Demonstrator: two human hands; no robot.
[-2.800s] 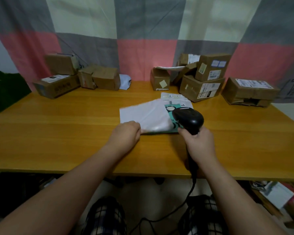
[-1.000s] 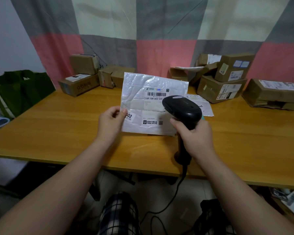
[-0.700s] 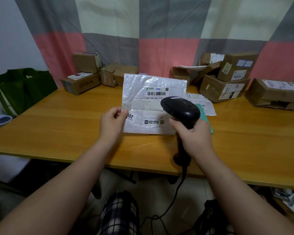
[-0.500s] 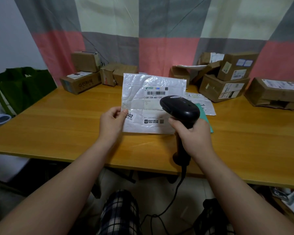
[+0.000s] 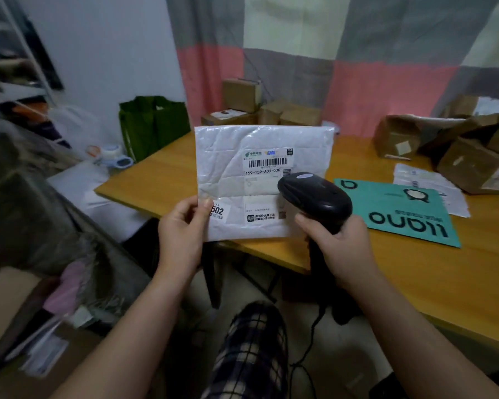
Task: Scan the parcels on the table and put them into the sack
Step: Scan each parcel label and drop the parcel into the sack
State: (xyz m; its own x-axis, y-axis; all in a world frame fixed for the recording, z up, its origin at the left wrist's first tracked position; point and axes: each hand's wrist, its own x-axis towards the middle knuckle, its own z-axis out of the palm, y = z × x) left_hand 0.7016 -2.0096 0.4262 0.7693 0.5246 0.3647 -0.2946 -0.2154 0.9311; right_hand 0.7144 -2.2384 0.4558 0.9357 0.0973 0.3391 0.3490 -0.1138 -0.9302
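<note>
White padded parcel [image 5: 260,180] held upright above near-left corner of wooden table [image 5: 415,277], barcode label facing camera. Left hand [image 5: 182,228] pinches its lower left edge, thumb on front. Right hand [image 5: 340,246] grips handle of black scanner [image 5: 314,197], head just before parcel's lower right. Green sack [image 5: 153,125] stands beyond table's left end. Teal mailer [image 5: 395,211] lies flat on table; cardboard boxes [image 5: 271,110] along curtain.

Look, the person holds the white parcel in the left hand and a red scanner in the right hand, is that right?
Not quite. The scanner is black, not red, as the head view shows. The rest holds: the left hand pinches the white parcel by its edge, and the right hand grips the scanner.
</note>
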